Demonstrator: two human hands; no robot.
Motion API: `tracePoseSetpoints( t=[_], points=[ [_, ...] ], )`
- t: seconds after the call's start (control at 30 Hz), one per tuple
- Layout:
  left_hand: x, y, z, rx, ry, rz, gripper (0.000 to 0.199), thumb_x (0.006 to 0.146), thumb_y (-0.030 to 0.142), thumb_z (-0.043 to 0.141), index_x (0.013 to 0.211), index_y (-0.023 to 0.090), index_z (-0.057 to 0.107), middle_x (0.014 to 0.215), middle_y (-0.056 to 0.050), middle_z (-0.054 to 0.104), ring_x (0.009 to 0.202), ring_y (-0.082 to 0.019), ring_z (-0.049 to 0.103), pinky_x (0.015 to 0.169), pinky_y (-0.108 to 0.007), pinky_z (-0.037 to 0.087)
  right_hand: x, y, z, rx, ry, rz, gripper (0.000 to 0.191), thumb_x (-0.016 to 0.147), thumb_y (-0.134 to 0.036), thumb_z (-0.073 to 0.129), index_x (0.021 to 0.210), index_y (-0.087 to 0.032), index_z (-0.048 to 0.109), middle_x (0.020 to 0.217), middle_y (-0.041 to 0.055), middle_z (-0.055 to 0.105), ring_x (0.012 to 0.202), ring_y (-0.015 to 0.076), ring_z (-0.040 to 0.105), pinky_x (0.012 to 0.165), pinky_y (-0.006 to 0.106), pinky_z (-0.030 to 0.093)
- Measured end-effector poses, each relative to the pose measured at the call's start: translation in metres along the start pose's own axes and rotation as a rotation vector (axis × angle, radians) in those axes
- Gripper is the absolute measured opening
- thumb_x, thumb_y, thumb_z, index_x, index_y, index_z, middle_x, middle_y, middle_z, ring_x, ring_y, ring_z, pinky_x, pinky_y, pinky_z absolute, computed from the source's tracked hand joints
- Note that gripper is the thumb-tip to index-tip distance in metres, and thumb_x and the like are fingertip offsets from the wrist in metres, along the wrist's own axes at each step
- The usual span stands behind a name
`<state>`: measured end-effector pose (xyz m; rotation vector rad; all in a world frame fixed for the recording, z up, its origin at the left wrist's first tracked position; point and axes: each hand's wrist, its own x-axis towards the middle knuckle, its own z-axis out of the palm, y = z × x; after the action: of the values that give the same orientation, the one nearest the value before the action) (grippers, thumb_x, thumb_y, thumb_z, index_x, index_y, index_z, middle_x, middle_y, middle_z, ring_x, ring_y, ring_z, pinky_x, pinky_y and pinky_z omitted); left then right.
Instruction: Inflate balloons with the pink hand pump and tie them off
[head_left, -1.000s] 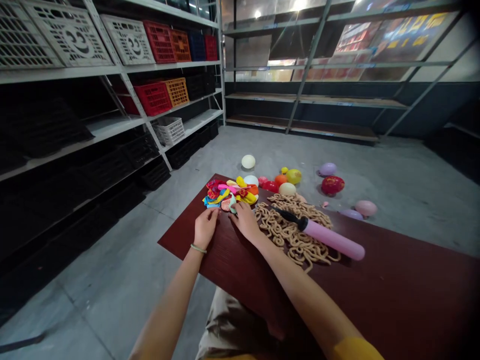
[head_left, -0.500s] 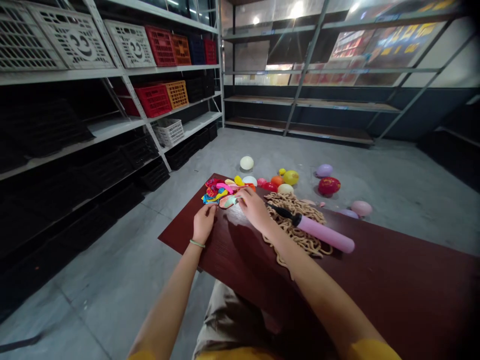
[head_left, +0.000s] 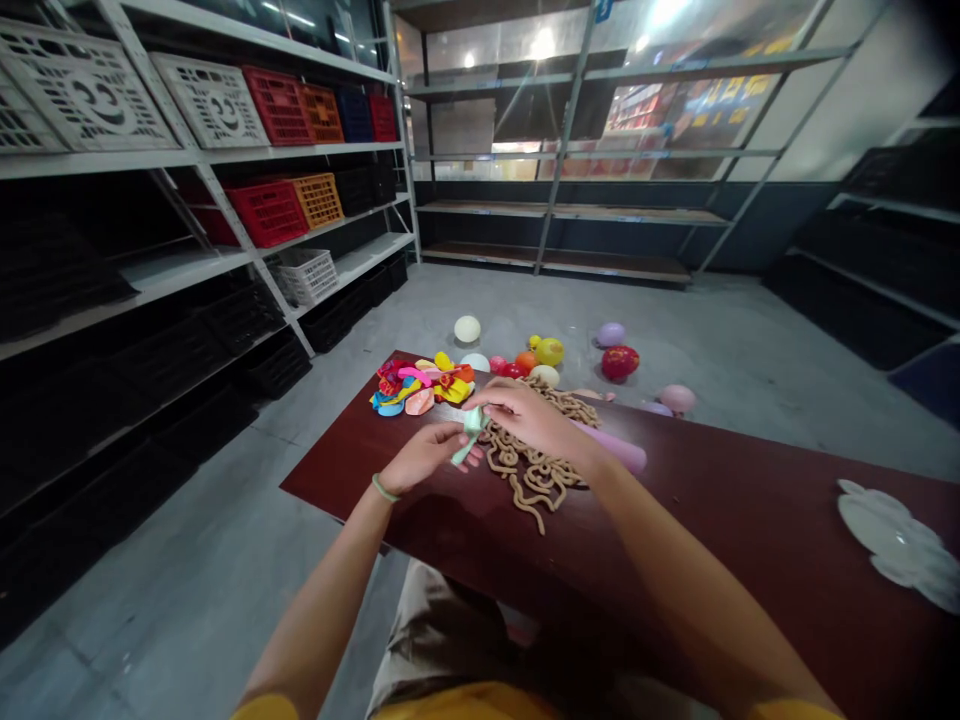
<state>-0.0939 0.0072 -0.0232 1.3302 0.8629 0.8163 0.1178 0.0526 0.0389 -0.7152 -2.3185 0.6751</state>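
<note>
Your nearly closed hands (head_left: 424, 457) (head_left: 536, 420) pinch one uninflated mint-green rubber balloon (head_left: 472, 421); beyond the worktop's (head_left: 750, 500) far edge, round coloured balloons (head_left: 619, 363) are inflated; multicoloured limp balloons (head_left: 417, 377) remain.

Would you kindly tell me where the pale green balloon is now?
In the head view, the pale green balloon is near the centre, held between the left hand and right hand, just left of the tan strands.
</note>
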Motion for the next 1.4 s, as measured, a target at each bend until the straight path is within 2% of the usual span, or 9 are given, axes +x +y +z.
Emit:
tracePoseSetpoints(
  t=[0.17, 0.37, 0.43, 0.53, 0.67, 0.8, 1.07, 1.2, 1.4],
  points=[
    [0.024, -0.009, 0.034, -0.036, -0.138, -0.109, 0.034, 0.082, 0.045, 0.071, 0.098, 0.015, 0.074, 0.082, -0.007, 0.074, 0.072, -0.019, 0.069, 0.071, -0.032, 0.056, -0.037, 0.011, -0.017, -0.023, 0.133, 0.099, 0.044, 0.091, -0.009, 0.044, 0.123, -0.032, 0.064, 0.121, 0.0020, 0.067, 0.115, 0.0196, 0.060, 0.099, 0.040, 0.048],
    [0.054, -0.016, 0.065, -0.166, -0.238, -0.174, 0.031, 0.076, 0.040, 0.078, 0.088, 0.011, 0.074, 0.074, -0.005, 0.069, 0.062, -0.013, 0.064, 0.064, -0.027, 0.055, -0.087, 0.033, -0.027, -0.081, 0.333, 0.205, 0.038, 0.093, -0.017, 0.045, 0.127, -0.026, 0.059, 0.123, 0.0066, 0.064, 0.113, 0.0221, 0.060, 0.095, 0.043, 0.051],
    [0.068, -0.013, 0.067, -0.280, -0.152, -0.123, 0.030, 0.075, 0.038, 0.079, 0.087, 0.012, 0.073, 0.074, -0.004, 0.067, 0.061, -0.013, 0.063, 0.062, -0.026, 0.055, -0.109, 0.044, -0.029, -0.173, 0.410, 0.244, 0.040, 0.094, -0.023, 0.047, 0.133, -0.024, 0.054, 0.126, 0.0100, 0.061, 0.114, 0.0238, 0.059, 0.093, 0.044, 0.052],
    [0.092, -0.006, 0.064, -0.490, 0.089, 0.017, 0.028, 0.077, 0.035, 0.079, 0.090, 0.012, 0.070, 0.072, -0.002, 0.065, 0.059, -0.010, 0.062, 0.063, -0.023, 0.057, -0.140, 0.066, -0.028, -0.456, 0.441, 0.277, 0.041, 0.095, -0.023, 0.045, 0.135, -0.018, 0.053, 0.129, 0.0147, 0.057, 0.122, 0.0283, 0.052, 0.104, 0.049, 0.044],
    [0.111, -0.012, 0.053, -0.684, 0.366, 0.173, 0.026, 0.079, 0.030, 0.078, 0.095, 0.012, 0.068, 0.074, -0.001, 0.064, 0.063, -0.008, 0.063, 0.066, -0.021, 0.058, -0.169, 0.095, -0.014, -0.734, 0.292, 0.346, 0.045, 0.094, -0.025, 0.047, 0.137, -0.012, 0.052, 0.128, 0.0184, 0.059, 0.116, 0.0296, 0.056, 0.099, 0.045, 0.047],
    [0.112, -0.031, 0.039, -0.744, 0.533, 0.190, 0.025, 0.080, 0.027, 0.077, 0.098, 0.013, 0.067, 0.079, -0.002, 0.068, 0.066, -0.010, 0.066, 0.067, -0.022, 0.059, -0.178, 0.106, 0.004, -0.928, 0.214, 0.331, 0.047, 0.093, -0.018, 0.047, 0.139, -0.013, 0.049, 0.135, 0.0161, 0.059, 0.118, 0.0291, 0.056, 0.098, 0.044, 0.044],
    [0.112, -0.038, 0.029, -0.827, 0.654, 0.157, 0.017, 0.085, 0.022, 0.068, 0.099, 0.012, 0.069, 0.089, -0.008, 0.074, 0.077, -0.016, 0.072, 0.075, -0.028, 0.059, -0.187, 0.088, 0.001, -0.996, 0.226, 0.257, 0.039, 0.089, -0.024, 0.054, 0.126, -0.012, 0.054, 0.119, 0.0152, 0.067, 0.100, 0.0292, 0.063, 0.080, 0.042, 0.047],
    [0.112, -0.036, 0.030, -0.862, 0.706, 0.187, 0.015, 0.084, 0.019, 0.069, 0.098, 0.014, 0.069, 0.094, -0.008, 0.075, 0.085, -0.017, 0.073, 0.080, -0.029, 0.058, -0.188, 0.073, 0.005, -0.908, 0.301, 0.227, 0.044, 0.090, -0.024, 0.052, 0.134, -0.016, 0.051, 0.121, 0.0123, 0.065, 0.098, 0.0242, 0.065, 0.079, 0.034, 0.052],
    [0.110, -0.031, 0.031, -0.904, 0.710, 0.149, 0.014, 0.086, 0.019, 0.067, 0.099, 0.014, 0.070, 0.095, -0.008, 0.075, 0.086, -0.015, 0.073, 0.076, -0.024, 0.057, -0.182, 0.061, 0.021, -0.856, 0.206, 0.175, 0.051, 0.092, -0.024, 0.051, 0.143, -0.024, 0.046, 0.124, 0.0118, 0.065, 0.100, 0.0233, 0.067, 0.078, 0.032, 0.055]
  ],
)
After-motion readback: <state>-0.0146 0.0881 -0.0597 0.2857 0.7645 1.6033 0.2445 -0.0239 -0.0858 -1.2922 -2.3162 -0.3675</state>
